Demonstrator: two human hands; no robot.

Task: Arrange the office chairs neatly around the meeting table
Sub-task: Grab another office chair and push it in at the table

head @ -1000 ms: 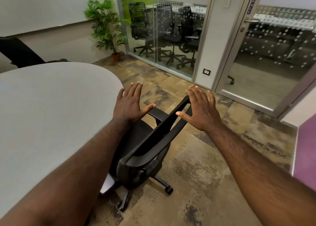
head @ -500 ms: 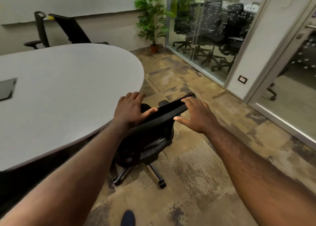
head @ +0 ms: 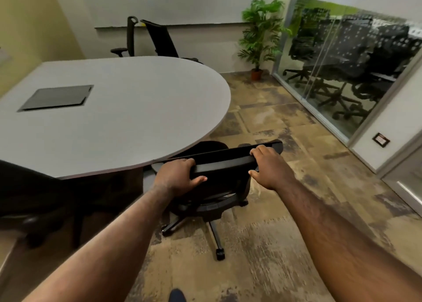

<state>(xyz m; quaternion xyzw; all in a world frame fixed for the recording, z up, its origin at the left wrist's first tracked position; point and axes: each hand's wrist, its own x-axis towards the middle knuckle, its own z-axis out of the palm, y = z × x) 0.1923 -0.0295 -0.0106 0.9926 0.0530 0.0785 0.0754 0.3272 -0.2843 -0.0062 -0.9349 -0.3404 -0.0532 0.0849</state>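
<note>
At the far left edge a dark office chair (head: 29, 199) stood blurred in shadow, its back rising just beside the grey oval tabletop (head: 137, 109). A dark rectangular cable hatch (head: 56, 97) sat flush in the tabletop towards its left end. Beyond the far side two more black office chairs stood near the wall, a slim-backed chair (head: 130, 36) side-on and a mesh-backed chair (head: 162, 40) tilted back.

The left hand (head: 177, 178) gripped the top rail of the nearest black swivel chair (head: 219, 183), fingers (head: 187, 162) curled over the far side and the thumb pressed against the near face. That chair stood at the rounded end of the tabletop, its seat partly tucked under the edge, its castor base on the patterned carpet (head: 285, 244). The right hand (head: 268, 169) held the same rail towards its right end, fingers hooked over the top and thumb underneath.

A shoe tip (head: 177, 296) showed at the bottom edge. Further right a potted palm (head: 260, 34) stood in the corner, beside a glass partition (head: 342, 61) through which other office chairs were visible.
</note>
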